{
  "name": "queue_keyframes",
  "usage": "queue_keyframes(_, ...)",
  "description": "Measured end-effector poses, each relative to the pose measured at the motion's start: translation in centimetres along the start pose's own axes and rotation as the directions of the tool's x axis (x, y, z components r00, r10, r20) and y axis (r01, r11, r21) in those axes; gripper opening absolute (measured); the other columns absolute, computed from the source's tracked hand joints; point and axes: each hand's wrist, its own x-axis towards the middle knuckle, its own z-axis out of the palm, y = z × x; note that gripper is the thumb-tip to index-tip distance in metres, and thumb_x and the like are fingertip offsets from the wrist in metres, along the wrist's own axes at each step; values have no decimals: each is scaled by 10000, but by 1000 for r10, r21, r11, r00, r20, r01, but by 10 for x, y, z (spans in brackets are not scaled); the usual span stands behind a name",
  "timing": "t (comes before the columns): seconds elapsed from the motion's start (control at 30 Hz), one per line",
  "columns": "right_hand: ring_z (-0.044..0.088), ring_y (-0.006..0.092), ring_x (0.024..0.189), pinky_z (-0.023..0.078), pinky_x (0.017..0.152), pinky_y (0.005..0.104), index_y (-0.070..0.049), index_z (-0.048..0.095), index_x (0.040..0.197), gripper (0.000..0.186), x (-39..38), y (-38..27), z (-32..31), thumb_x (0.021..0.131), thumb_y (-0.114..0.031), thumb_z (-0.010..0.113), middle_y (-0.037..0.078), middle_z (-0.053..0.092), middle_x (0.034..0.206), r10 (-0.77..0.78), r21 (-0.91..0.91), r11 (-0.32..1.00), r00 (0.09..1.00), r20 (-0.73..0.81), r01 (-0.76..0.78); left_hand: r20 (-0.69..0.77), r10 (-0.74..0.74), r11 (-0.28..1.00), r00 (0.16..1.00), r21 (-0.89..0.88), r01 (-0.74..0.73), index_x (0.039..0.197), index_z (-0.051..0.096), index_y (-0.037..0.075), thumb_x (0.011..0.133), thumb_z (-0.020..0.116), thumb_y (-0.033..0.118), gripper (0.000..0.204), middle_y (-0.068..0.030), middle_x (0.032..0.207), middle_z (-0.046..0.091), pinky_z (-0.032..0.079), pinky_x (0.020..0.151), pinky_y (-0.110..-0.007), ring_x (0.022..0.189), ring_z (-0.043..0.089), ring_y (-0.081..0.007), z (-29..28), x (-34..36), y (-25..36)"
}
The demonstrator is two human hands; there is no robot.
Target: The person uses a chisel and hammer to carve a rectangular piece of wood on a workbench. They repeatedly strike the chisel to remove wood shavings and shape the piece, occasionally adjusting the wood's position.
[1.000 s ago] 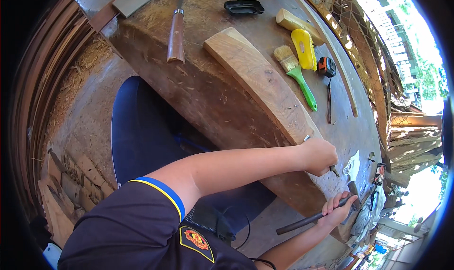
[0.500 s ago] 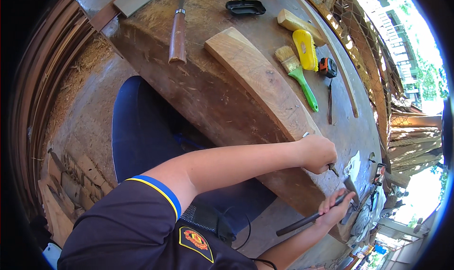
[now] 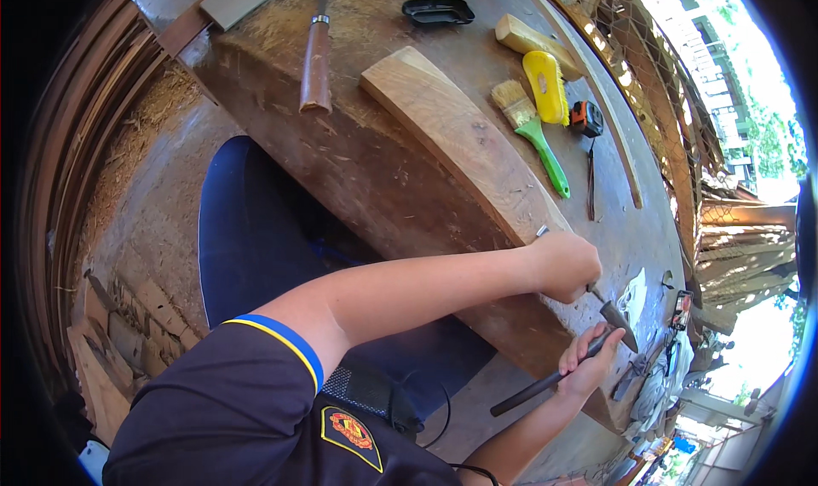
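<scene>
Clamped in the right hand [image 3: 588, 364], the hammer [image 3: 619, 325] has now swung up to the metal tool [image 3: 542, 231], apparently striking it. The left hand [image 3: 567, 267]'s grip encloses that tool over the board [image 3: 477, 149]'s 5-o'clock end.

Along the top of the wooden plank [image 3: 464, 137] a hand has open room from its far left end up to the left hand [image 3: 567, 266], where the left forearm crossing the near edge, the gripped metal tool [image 3: 542, 230] and, just past the right end, the hammer [image 3: 620, 326] in the right hand [image 3: 588, 362] block the way. On the plank's far side, the green-handled brush [image 3: 532, 137] leaves only a slim strip, with the yellow brush [image 3: 545, 86] and tape measure [image 3: 586, 119] behind it. Off the left end, a gap opens before the wooden-handled tool [image 3: 315, 69].
</scene>
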Motion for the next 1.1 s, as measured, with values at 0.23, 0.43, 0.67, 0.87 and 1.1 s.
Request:
queue_keyframes(0.23, 251, 71, 329, 213, 264, 229, -123, 457, 905, 459, -6, 4, -30, 995, -559, 345, -23, 322, 547, -51, 171, 982, 987, -152, 77, -59, 66, 998, 996, -1, -66, 710, 668, 17, 693, 617, 147, 140, -193, 686, 649, 529, 611, -448, 677, 664, -361, 23, 16, 22)
queue_keyframes(0.43, 240, 70, 334, 206, 270, 230, -132, 453, 889, 436, -17, 13, -45, 1008, -535, 333, -22, 324, 546, -6, 115, 993, 997, -80, 15, -76, 112, 993, 991, -31, -115, 737, 609, 14, 723, 607, 157, 143, -183, 630, 618, 502, 553, -460, 612, 644, -365, 51, 14, 35)
queue_keyframes(0.67, 255, 74, 337, 211, 275, 228, -122, 466, 901, 444, -15, 7, -46, 1007, -534, 338, -18, 334, 550, -40, 116, 992, 992, -119, 54, -47, 125, 990, 991, -67, -128, 746, 612, 10, 740, 585, 149, 141, -201, 626, 608, 496, 558, -474, 611, 634, -385, 52, 17, 36)
queue_keyframes(0.87, 273, 69, 348, 212, 282, 228, -114, 476, 911, 475, -12, -4, -57, 990, -567, 356, -17, 355, 562, -81, 121, 988, 984, -161, 101, -38, 149, 985, 988, -81, -152, 738, 617, 6, 748, 587, 156, 153, -206, 628, 604, 495, 568, -483, 618, 627, -397, 52, 15, 35)
queue_keyframes(1.1, 266, 64, 340, 192, 273, 223, -117, 482, 914, 462, -9, -20, -64, 992, -557, 365, -21, 346, 543, -88, 133, 984, 977, -196, 115, -4, 160, 985, 987, -69, -160, 725, 617, 5, 746, 593, 154, 152, -204, 627, 605, 495, 574, -488, 621, 627, -399, 51, 15, 32)
